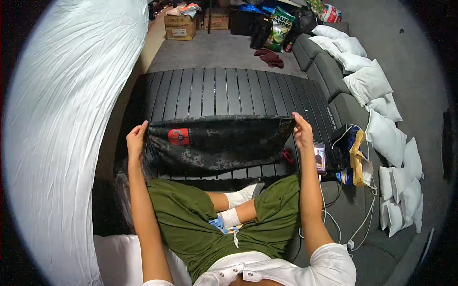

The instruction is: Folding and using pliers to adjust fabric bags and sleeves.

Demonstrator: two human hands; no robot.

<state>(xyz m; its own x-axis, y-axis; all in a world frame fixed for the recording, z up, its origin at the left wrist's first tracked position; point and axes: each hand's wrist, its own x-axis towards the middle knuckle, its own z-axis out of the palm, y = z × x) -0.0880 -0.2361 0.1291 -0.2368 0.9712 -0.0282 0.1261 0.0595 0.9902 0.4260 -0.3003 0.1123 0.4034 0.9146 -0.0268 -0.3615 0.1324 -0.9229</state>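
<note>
A dark camouflage-patterned cloth [224, 143] with a red patch near its left end is stretched between my two hands, over the near part of a black slatted table [210, 93]. My left hand [137, 137] pinches its upper left corner between thumb and fingers. At the upper right corner, my right hand [302, 133] pinches the cloth in the same way. Its lower edge sags in a curve toward my crossed legs. Something small and red [288, 155] shows by the cloth's lower right end; its kind is unclear.
A lit phone [319, 158] lies right of my right forearm, near white cables [366, 224] and a yellow-blue bag [359, 159]. White pillows [367, 83] line the grey sofa [327, 71]. White fabric [71, 119] hangs at left. Cardboard boxes [180, 31] stand at the back.
</note>
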